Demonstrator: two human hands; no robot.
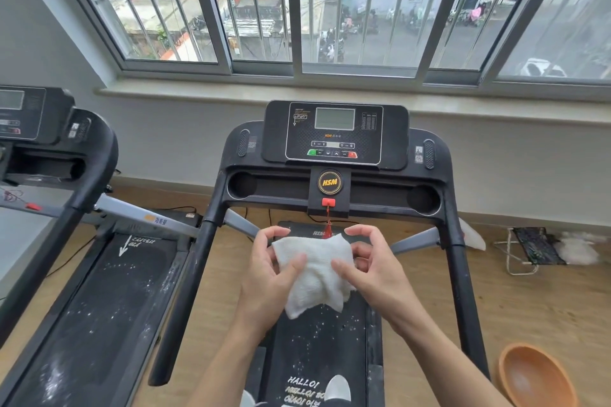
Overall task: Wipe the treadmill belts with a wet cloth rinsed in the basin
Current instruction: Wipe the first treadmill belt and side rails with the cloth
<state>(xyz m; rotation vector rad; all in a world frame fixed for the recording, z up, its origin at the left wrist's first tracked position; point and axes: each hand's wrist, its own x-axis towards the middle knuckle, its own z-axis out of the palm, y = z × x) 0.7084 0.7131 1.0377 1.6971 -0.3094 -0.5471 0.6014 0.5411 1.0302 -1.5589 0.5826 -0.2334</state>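
Observation:
A white cloth [314, 277] is held up at chest height over the middle treadmill. My left hand [269, 271] grips its left side and my right hand [370, 266] grips its right side, thumbs on the front of the cloth. Below it runs the black belt [325, 337] of the middle treadmill, dotted with white specks. A second treadmill's belt [109, 301] lies to the left, also speckled with white dust. An orange basin [535, 377] sits on the wooden floor at the lower right.
The middle treadmill's console [335, 134] and black handrails [463, 274] frame my hands. A red safety cord [328, 221] hangs from the console. A folded stool [529, 249] and white fluff lie by the right wall. Windows span the far wall.

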